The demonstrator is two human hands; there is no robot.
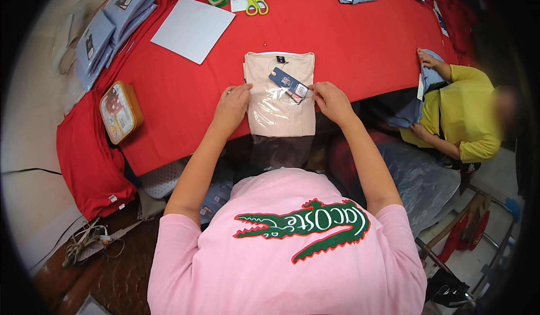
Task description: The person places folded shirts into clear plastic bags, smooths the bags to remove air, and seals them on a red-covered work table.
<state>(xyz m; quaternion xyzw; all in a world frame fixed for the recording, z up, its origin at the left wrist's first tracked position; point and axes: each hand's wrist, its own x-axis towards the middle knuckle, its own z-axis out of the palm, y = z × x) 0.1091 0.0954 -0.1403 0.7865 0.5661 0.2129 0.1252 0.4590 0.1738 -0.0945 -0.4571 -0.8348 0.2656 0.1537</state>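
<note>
While, in the head view, the left hand (233, 107) and the right hand (333, 102) pinch opposite sides of one bagged beige garment (281, 118) at the red tablecloth's (185, 112) near edge, one white board (194, 31), one pair of green-handled scissors (257, 5), one yellow-sided tub (121, 112) and two stacks of bagged blue garments (104, 34) lie beyond or leftward. Rightward, one co-worker (469, 104) in yellow holds blue cloth (408, 111). One navy hang tag (281, 79) with pale printing rests on the beige garment.
</note>
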